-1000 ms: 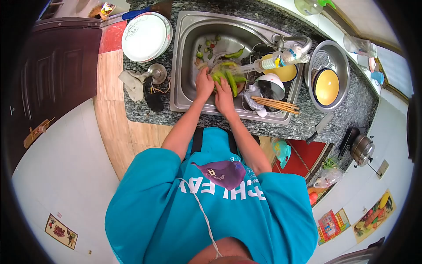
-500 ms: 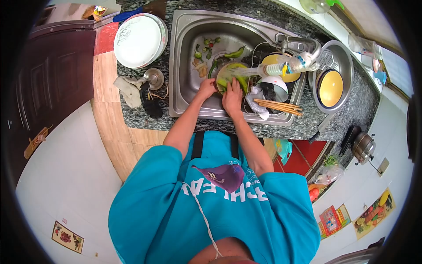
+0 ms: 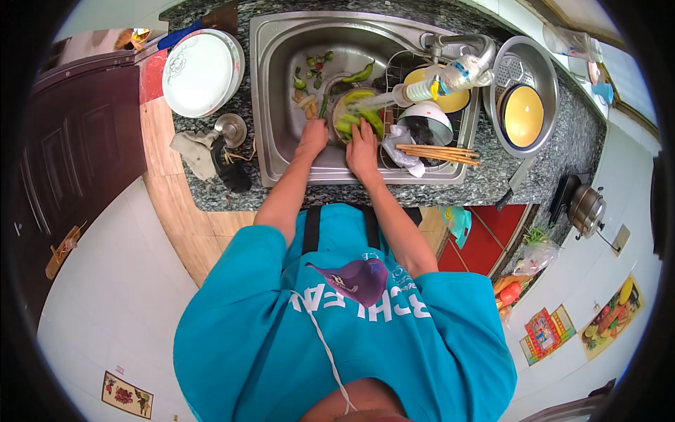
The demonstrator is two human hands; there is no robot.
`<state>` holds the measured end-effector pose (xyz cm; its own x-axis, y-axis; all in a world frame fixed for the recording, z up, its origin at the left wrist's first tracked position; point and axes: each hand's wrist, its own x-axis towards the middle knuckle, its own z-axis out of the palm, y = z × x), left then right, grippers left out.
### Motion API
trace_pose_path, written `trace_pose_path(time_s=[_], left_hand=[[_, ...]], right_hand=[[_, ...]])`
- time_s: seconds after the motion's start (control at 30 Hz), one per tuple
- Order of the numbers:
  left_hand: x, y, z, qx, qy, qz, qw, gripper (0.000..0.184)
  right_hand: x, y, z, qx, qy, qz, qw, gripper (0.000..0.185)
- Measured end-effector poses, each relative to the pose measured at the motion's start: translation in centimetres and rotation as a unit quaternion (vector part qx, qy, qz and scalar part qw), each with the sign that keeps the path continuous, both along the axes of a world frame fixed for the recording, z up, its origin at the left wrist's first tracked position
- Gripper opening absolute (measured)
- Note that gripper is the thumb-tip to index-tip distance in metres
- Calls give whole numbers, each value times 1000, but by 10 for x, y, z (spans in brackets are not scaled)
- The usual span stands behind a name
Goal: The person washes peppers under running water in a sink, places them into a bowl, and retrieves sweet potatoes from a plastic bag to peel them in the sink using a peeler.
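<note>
Inside the metal sink (image 3: 281, 151), a round bowl (image 3: 338, 112) holds long green peppers (image 3: 373, 124) under running water. My left hand (image 3: 312, 137) is closed just left of the bowl, with the lower end of a dark green pepper (image 3: 323, 105) at its fingertips. My right hand (image 3: 362, 144) reaches over the bowl's near rim, fingers stretched out and touching the peppers inside. Another green pepper (image 3: 360, 72) lies on the sink floor behind the bowl. Pale pieces that look like ginger or garlic (image 3: 307, 105) and small green and red peppers (image 3: 313, 69) lie to the left.
The faucet (image 3: 457, 74) hangs over a wire rack with a white bowl (image 3: 430, 119), a yellow bowl (image 3: 453, 98) and chopsticks (image 3: 439, 153). White plates (image 3: 200, 74) and a grey cloth (image 3: 195, 151) sit left. A metal colander (image 3: 552, 67) and a knife (image 3: 517, 181) lie right.
My left hand has come off the bowl's rim and closed at the dark green pepper. My right hand stays at the bowl. The whole view has shifted slightly.
</note>
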<state>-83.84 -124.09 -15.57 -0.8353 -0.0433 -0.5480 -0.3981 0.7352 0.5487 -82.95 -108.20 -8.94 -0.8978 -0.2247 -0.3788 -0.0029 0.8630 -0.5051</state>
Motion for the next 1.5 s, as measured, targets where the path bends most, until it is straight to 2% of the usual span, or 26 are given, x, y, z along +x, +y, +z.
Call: trace_pose_path(time_s=[0.07,0.17,0.23,0.3,0.37,0.4,0.47,0.6,0.67,0.77,0.83,0.87,0.9,0.97,1.0,1.03,1.07,1.1,1.17,1.23,1.3,1.37,1.43,1.5], left_hand=[[5,-6,11,33,61,87,994,19],[3,-11,54,82,102,147,980,15],[7,-4,66,106,122,156,974,14],[8,4,69,134,170,88,972,14],[7,16,71,135,162,68,975,17],[6,21,68,135,169,37,976,19],[4,25,63,141,149,-20,979,31],[1,29,59,157,170,-59,971,37],[-3,25,73,183,26,-93,978,42],[2,16,60,155,54,-57,985,41],[9,8,53,166,61,-27,984,41],[12,4,50,177,71,2,982,40],[15,3,50,174,72,4,982,40],[21,3,51,96,102,15,990,32],[21,6,51,96,105,17,990,32],[19,12,49,159,2,123,980,32],[16,16,48,219,-103,224,944,33],[15,18,34,221,-102,224,944,33],[12,21,2,312,-115,255,908,28],[9,20,1,310,-130,264,904,22],[5,20,7,308,-145,273,900,17],[3,16,20,240,-106,206,943,12],[8,7,12,225,-100,204,947,11],[12,1,7,212,-97,206,950,10]], right_hand=[[3,2,-6,-16,-6,-7,1000,51],[0,-2,-18,-18,-20,-11,1000,50],[-3,5,-17,-58,-26,2,998,46],[4,8,-9,-60,20,-9,998,40],[7,8,4,-59,49,-67,995,35],[10,9,10,-48,79,-60,994,31],[15,11,16,-66,76,-58,993,29],[12,14,26,-95,53,-64,992,26],[16,14,27,-101,36,-69,992,26],[17,16,15,-77,-10,-38,996,28],[19,16,10,-11,29,30,999,35],[16,15,6,12,-12,38,999,44],[13,11,8,10,-12,39,999,44],[3,3,11,95,-144,4,985,54],[-1,4,3,101,-193,9,976,60],[-4,6,-4,101,-189,10,977,60],[-5,9,-11,58,-186,-2,981,58],[-4,14,-23,16,-183,-14,983,56],[-2,23,-40,-13,-161,-4,987,51],[-1,27,-39,-28,-137,64,988,45],[-4,28,-31,-50,-145,51,987,40],[-7,20,-14,-77,-152,39,985,36],[-6,12,2,-12,-139,24,990,29],[-3,9,0,-20,-133,7,991,26]])
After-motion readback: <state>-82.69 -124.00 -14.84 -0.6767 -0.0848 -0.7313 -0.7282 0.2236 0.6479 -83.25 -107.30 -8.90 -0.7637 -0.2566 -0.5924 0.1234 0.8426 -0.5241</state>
